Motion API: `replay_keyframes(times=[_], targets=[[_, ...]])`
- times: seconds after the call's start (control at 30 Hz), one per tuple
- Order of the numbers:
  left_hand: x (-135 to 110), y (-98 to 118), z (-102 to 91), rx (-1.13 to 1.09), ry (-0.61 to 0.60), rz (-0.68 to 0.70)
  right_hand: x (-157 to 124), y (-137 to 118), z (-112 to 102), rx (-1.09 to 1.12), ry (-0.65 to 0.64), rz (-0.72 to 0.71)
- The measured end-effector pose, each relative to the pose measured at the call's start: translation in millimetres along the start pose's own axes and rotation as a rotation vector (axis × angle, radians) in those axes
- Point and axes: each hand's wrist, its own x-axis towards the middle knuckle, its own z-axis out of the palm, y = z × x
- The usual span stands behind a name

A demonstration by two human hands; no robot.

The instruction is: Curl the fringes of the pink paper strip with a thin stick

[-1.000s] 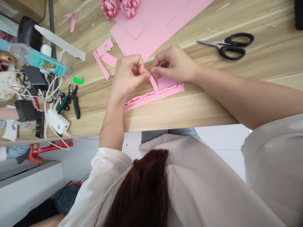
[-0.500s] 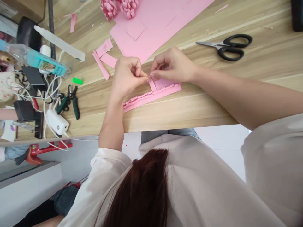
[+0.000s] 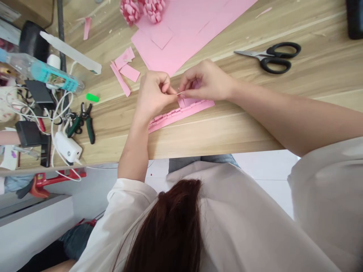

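Note:
A pink paper strip (image 3: 181, 112) with a row of small folded tabs lies on the wooden table (image 3: 215, 132) near its front edge. My left hand (image 3: 154, 92) and my right hand (image 3: 207, 81) meet above it, both pinching one narrow upright tab of that strip between thumb and fingertips. Both hands are closed in a pinch. The tab's tip is hidden between my fingers.
Black scissors (image 3: 270, 56) lie at the right. A large pink sheet (image 3: 184, 34) and pink paper flowers (image 3: 143, 9) sit behind the hands, pink scraps (image 3: 124, 70) to the left. Further left are green pliers (image 3: 83, 121), a white charger (image 3: 68, 147), cables and a bottle (image 3: 42, 71).
The raised tab has been folded lower toward the strip, and both hands have sunk slightly with it. The strip has shifted a little to the left.

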Motion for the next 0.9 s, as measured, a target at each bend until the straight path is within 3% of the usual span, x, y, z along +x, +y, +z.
replay_keyframes(times=[0.3, 0.57, 0.9], targets=[[-0.5, 1.7, 1.6, -0.001, 0.010, 0.021, -1.3, -1.9, -0.9, -0.071, -0.031, -0.006], [-1.4, 2.6, 1.8, -0.018, 0.005, 0.026, -1.4, -0.5, -2.2, -0.219, -0.065, -0.150], [2.1, -0.1, 5.5, -0.040, 0.010, 0.059, -1.2, -3.7, -2.0, -0.160, 0.003, -0.080]])
